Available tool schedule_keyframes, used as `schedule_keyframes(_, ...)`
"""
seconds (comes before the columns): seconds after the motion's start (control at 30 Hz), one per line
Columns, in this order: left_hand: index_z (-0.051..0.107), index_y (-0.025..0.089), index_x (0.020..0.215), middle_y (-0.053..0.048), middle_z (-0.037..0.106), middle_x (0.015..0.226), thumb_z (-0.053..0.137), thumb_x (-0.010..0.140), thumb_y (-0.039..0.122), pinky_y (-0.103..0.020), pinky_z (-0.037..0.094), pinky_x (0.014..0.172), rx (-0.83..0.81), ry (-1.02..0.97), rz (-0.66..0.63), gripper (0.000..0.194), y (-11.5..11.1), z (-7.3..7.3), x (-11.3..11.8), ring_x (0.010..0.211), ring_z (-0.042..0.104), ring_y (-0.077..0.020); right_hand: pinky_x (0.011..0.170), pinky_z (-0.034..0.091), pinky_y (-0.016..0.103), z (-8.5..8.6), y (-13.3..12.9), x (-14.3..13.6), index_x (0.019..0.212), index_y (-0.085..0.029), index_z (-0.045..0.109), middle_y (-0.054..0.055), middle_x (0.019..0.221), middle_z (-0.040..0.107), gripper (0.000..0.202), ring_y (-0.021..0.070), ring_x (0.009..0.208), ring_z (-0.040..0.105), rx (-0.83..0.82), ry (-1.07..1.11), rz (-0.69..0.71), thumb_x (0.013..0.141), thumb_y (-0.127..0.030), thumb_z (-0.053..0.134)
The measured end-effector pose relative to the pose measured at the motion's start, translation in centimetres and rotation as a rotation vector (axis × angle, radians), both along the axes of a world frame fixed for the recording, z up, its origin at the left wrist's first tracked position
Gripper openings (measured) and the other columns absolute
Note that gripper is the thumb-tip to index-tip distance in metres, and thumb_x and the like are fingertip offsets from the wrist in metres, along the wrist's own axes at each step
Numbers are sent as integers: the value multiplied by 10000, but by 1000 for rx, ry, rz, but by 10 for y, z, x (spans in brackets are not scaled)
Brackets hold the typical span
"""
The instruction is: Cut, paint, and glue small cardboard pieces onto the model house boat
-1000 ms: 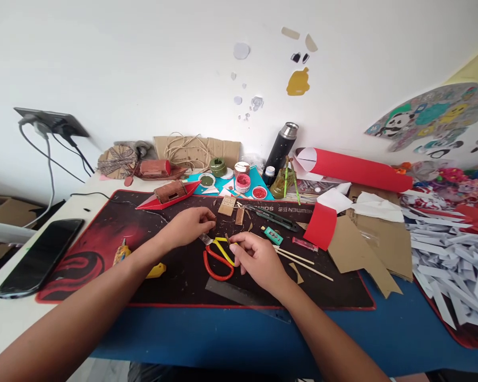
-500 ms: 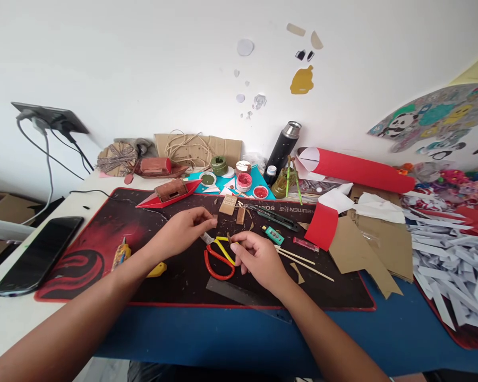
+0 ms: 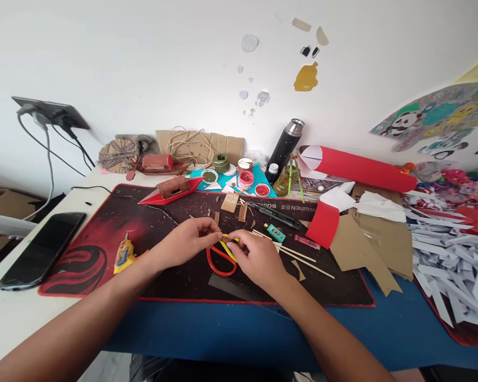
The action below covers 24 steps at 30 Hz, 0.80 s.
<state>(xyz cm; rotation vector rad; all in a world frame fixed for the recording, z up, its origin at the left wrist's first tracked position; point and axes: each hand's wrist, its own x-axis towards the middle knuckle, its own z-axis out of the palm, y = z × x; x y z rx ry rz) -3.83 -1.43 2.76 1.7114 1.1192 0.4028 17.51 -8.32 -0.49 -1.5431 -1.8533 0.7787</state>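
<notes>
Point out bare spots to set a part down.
Bare: blue tabletop between left forearm and right forearm; mat between phone and glue gun. Crowded: scissors by left hand and right hand; paint pots to utility knife.

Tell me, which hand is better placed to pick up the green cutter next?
Probably the right hand: the green cutter lies just beyond it, while the left hand is farther away. Both hands seem to pinch a small brown piece, so the right would first need to let go.
</notes>
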Motion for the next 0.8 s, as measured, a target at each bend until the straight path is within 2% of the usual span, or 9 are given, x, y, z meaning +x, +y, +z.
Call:
schedule_keyframes(0.17,720,206,881,2,661,747,664,925,566,-278,403,623,2,-28,3,367,-1,-2,-7,689,538,-181,545,470,285,5,1,7,1061,-237,737,-9,677,692,230,160,513,605,-221,342,-88,1016,-427,615)
schedule_keyframes(0.27,711,216,873,0,660,741,669,931,577,-282,399,622,-11,-31,7,367,-2,0,-11,696,553,-188,506,468,266,8,1,11,1023,-217,715,-20,655,677,269,137,468,583,-273,467,-116,1003,-470,624)
schedule_keyframes(0.4,725,219,865,-6,665,733,689,910,589,-284,395,613,-11,-21,-9,375,-4,5,-9,686,547,-187,489,455,250,11,0,11,1006,-213,714,-28,653,676,267,123,459,571,-296,493,-81,999,-470,643)
schedule_keyframes(0.57,714,213,867,14,604,717,667,903,613,-277,366,603,-11,1,-60,405,-4,8,-4,658,479,-164,500,441,243,10,-3,5,1002,-218,716,-33,670,692,211,111,463,564,-309,455,-36,1006,-418,646)
schedule_keyframes(0.8,727,197,888,-5,652,779,643,927,590,-293,385,653,-36,-41,-82,404,-2,6,-1,709,512,-178,484,423,240,10,-6,1,927,-217,679,-40,650,684,171,104,437,541,-375,475,-6,967,-382,662)
